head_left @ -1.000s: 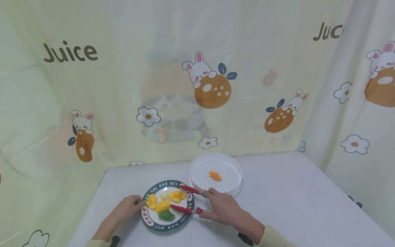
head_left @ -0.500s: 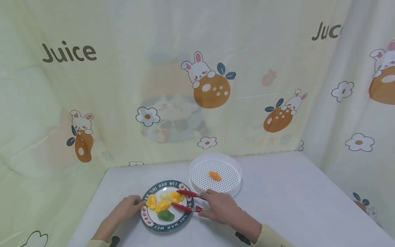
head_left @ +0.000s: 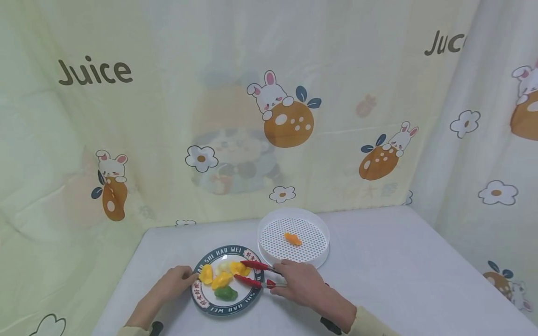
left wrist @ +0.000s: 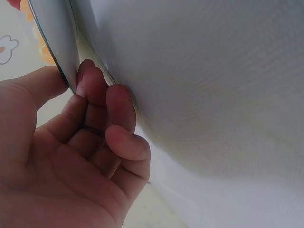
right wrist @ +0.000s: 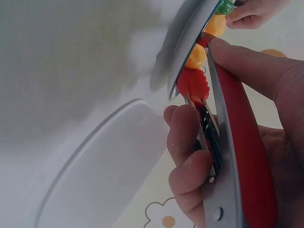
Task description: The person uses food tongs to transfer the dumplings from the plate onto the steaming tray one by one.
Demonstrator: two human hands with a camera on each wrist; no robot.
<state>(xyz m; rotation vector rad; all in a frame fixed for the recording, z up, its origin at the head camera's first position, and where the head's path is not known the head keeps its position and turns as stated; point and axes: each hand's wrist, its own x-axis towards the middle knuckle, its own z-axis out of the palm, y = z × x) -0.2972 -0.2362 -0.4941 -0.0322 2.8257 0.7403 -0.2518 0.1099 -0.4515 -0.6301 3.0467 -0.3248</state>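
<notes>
My left hand (head_left: 170, 283) pinches the left rim of a round plate (head_left: 224, 310) with a dark patterned border; the left wrist view shows thumb and fingertips on its edge (left wrist: 52, 42). Several dumpling-shaped pieces lie on the plate: yellow ones (head_left: 222, 281), a pale one (head_left: 224, 267) and a green one (head_left: 226, 293). In my right hand (head_left: 302, 284) I hold metal tongs (head_left: 252, 282) with red tips. Their arms are spread over the plate's right side, the upper tip at the right-hand yellow dumpling (head_left: 238, 268). Whether both tips touch it, I cannot tell.
Behind the plate, to the right, stands a round white steamer tray (head_left: 326, 252) with a perforated bottom. One orange dumpling (head_left: 293, 239) lies in it. A white cloth covers the table (head_left: 378, 270), and a printed curtain (head_left: 235, 107) hangs behind.
The tongs have shifted slightly left and down, and their tips have come a little closer together at the right-hand yellow dumpling. My left hand stays on the rim.
</notes>
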